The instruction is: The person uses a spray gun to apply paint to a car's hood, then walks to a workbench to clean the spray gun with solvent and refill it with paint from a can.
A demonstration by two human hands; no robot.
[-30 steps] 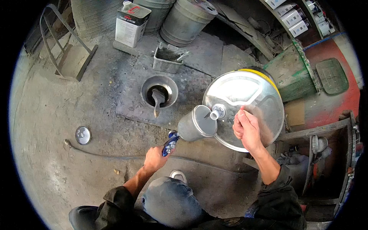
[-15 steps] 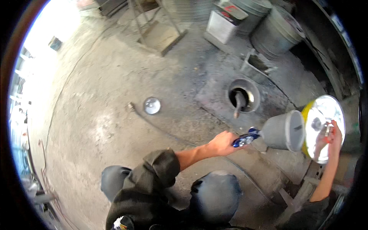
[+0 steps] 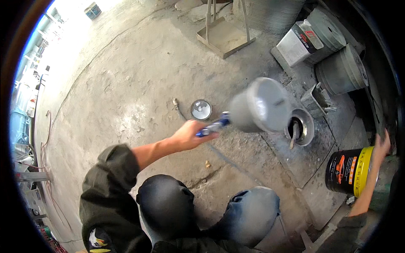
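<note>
My left hand (image 3: 192, 135) is closed round the blue handle of a spray gun (image 3: 213, 125) with a large grey cup (image 3: 261, 105) on it. The cup is tilted above the floor, its wide end facing up and right, blurred by motion. At the far right my right hand (image 3: 382, 145) reaches past a black and yellow bucket (image 3: 348, 172), fingers stretched out and somewhat smeared. I see nothing in them. My right forearm hides part of the bucket's yellow rim end.
A metal bowl (image 3: 310, 130) with a brush-like tool stands right of the cup. A small round dish (image 3: 201, 110) and a hose (image 3: 228, 160) with a metal fitting lie on the floor. Back right are a rectangular can (image 3: 293, 44), grey buckets (image 3: 337, 71) and a grubby box (image 3: 314, 101).
My left hand has swung the spray gun left, away from the bucket. My right hand has left the bucket's shiny lid end; the red item seen in it no longer shows. The view has shifted.
</note>
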